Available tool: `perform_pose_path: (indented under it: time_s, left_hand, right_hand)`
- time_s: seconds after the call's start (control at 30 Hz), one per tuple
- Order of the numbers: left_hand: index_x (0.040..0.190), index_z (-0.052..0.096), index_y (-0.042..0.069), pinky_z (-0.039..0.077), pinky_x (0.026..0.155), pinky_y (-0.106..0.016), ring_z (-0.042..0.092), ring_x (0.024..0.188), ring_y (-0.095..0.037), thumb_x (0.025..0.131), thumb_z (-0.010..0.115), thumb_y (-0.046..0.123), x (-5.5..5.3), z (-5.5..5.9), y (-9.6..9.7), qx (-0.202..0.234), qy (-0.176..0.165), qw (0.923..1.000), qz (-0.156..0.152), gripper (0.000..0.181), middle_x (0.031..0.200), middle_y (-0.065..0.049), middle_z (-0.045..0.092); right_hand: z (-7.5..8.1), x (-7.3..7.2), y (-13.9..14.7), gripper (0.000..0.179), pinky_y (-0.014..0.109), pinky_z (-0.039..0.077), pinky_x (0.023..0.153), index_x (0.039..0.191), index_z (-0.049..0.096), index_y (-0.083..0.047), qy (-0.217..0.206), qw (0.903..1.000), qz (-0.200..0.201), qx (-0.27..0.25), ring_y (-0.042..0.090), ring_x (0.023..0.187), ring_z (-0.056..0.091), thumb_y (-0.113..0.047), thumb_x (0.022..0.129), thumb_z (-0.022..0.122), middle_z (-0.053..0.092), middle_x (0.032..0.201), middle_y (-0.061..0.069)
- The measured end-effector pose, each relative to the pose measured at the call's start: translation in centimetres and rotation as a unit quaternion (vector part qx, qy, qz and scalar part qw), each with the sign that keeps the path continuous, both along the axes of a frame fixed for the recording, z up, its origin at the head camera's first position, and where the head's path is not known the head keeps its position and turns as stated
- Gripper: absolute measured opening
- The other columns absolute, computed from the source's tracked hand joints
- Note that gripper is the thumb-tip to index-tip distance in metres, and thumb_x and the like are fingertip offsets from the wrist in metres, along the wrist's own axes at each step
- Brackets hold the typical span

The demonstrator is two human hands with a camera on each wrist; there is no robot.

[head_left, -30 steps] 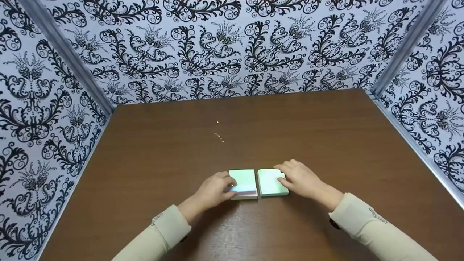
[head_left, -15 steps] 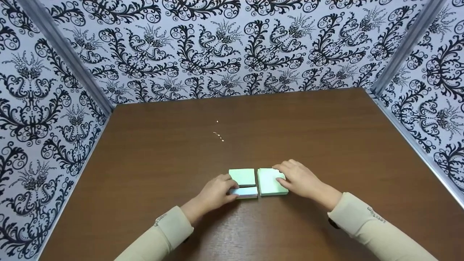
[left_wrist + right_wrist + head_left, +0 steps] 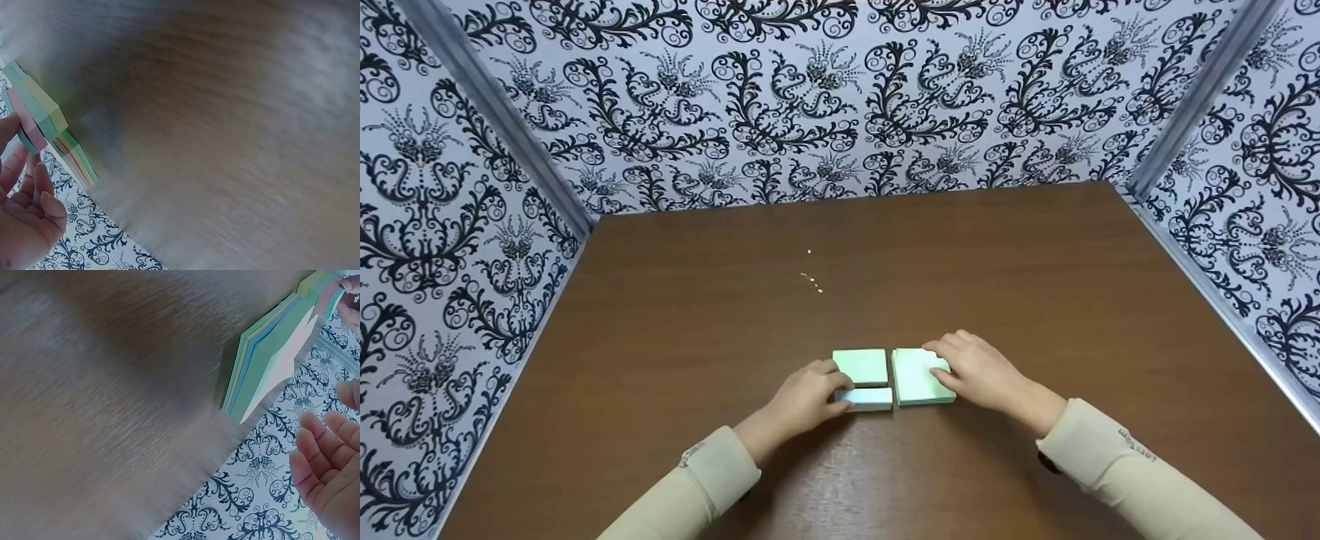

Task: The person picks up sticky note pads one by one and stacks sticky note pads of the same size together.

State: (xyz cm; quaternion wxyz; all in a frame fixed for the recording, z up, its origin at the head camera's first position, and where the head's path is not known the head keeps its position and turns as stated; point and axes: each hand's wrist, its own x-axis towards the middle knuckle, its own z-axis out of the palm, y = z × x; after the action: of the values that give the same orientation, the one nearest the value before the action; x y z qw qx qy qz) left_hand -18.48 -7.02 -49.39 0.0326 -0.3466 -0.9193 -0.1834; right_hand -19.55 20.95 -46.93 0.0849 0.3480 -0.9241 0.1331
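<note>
Two stacks of pastel sticky-note pads lie side by side on the brown table. On the left stack, a green pad [image 3: 860, 366] shows at the back. In front of it lies a narrow pale-blue-topped pad [image 3: 871, 396], its left end pinched between the thumb and fingers of my left hand [image 3: 808, 399]. The left wrist view shows pink and teal layers [image 3: 29, 121] at those fingertips, above green and yellow ones. My right hand [image 3: 982, 371] reaches over the right edge of the right stack [image 3: 913, 376], green on top. Its fingers are loosely bent and apart in the right wrist view.
The wooden table [image 3: 720, 300] carries a few tiny pale specks [image 3: 812, 280] beyond the stacks. Walls with black-and-white scroll patterns [image 3: 825, 97] enclose the back and both sides, with grey metal strips along the corners.
My left hand has drawn the narrow blue-topped pad slightly toward the front, so a dark gap now separates it from the green pad behind. The right hand and right stack have stayed almost still.
</note>
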Motion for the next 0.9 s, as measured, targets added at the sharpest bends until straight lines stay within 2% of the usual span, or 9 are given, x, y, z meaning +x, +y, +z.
perform_pose_path:
  time_s: [0.2, 0.33, 0.57, 0.7, 0.8, 0.9]
  left_hand:
    - [0.095, 0.067, 0.009, 0.045, 0.067, -0.027, 0.049, 0.075, -0.012, 0.08, 0.069, 0.026, 0.0, -0.1, -0.2, 0.001, 0.004, 1.0, -0.001, 0.022, 0.086, 0.0, 0.057]
    - [0.098, 0.066, 0.009, 0.044, 0.068, -0.029, 0.05, 0.076, -0.014, 0.076, 0.072, 0.028, -0.1, 0.1, -0.8, -0.002, 0.008, 1.0, -0.001, 0.03, 0.087, -0.001, 0.058]
    - [0.096, 0.067, 0.008, 0.046, 0.075, -0.034, 0.053, 0.082, -0.016, 0.073, 0.075, 0.027, -0.3, 0.5, -1.8, -0.022, -0.027, 0.9992, 0.021, 0.031, 0.087, -0.001, 0.057]
    - [0.092, 0.068, 0.009, 0.046, 0.072, -0.034, 0.053, 0.08, -0.017, 0.074, 0.074, 0.029, -0.3, 0.4, -1.9, -0.028, -0.033, 0.9987, 0.027, 0.029, 0.083, 0.0, 0.056]
    - [0.093, 0.069, 0.008, 0.046, 0.072, -0.034, 0.054, 0.08, -0.018, 0.073, 0.073, 0.029, -0.3, 0.3, -1.7, -0.03, -0.027, 0.9987, 0.031, 0.029, 0.082, -0.001, 0.056]
    - [0.092, 0.069, 0.007, 0.047, 0.071, -0.034, 0.054, 0.08, -0.018, 0.073, 0.073, 0.027, -0.3, 0.2, -1.5, -0.032, -0.021, 0.9987, 0.033, 0.028, 0.082, -0.001, 0.057]
  right_hand:
    - [0.0, 0.2, -0.3, 0.029, 0.038, 0.042, 0.079, 0.109, 0.059, -0.001, 0.005, 1.0, 0.0, -0.004, 0.022, 0.085, 0.053, -0.017, 0.085, 0.061, 0.063, 0.096, 0.009]
    - [-0.2, 0.3, -0.9, 0.028, 0.038, 0.043, 0.077, 0.106, 0.061, 0.0, 0.018, 0.9997, 0.018, 0.001, 0.023, 0.084, 0.054, -0.018, 0.084, 0.063, 0.062, 0.093, 0.009]
    - [-1.2, 0.7, -2.8, 0.026, 0.034, 0.043, 0.071, 0.095, 0.065, -0.001, 0.052, 0.9965, 0.064, 0.015, 0.02, 0.076, 0.052, -0.021, 0.079, 0.068, 0.058, 0.081, 0.006]
    - [-1.4, 0.8, -4.0, 0.03, 0.031, 0.043, 0.068, 0.095, 0.066, -0.002, 0.032, 0.9969, 0.064, 0.033, 0.019, 0.073, 0.051, -0.026, 0.077, 0.068, 0.056, 0.079, 0.005]
    - [-1.4, 0.9, -4.6, 0.032, 0.032, 0.043, 0.069, 0.096, 0.066, -0.003, 0.01, 0.9972, 0.054, 0.052, 0.019, 0.073, 0.052, -0.029, 0.078, 0.067, 0.056, 0.079, 0.004]
    - [-1.4, 0.9, -4.9, 0.032, 0.033, 0.043, 0.069, 0.095, 0.066, -0.004, 0.005, 0.9958, 0.053, 0.074, 0.019, 0.073, 0.052, -0.032, 0.079, 0.067, 0.058, 0.08, 0.004]
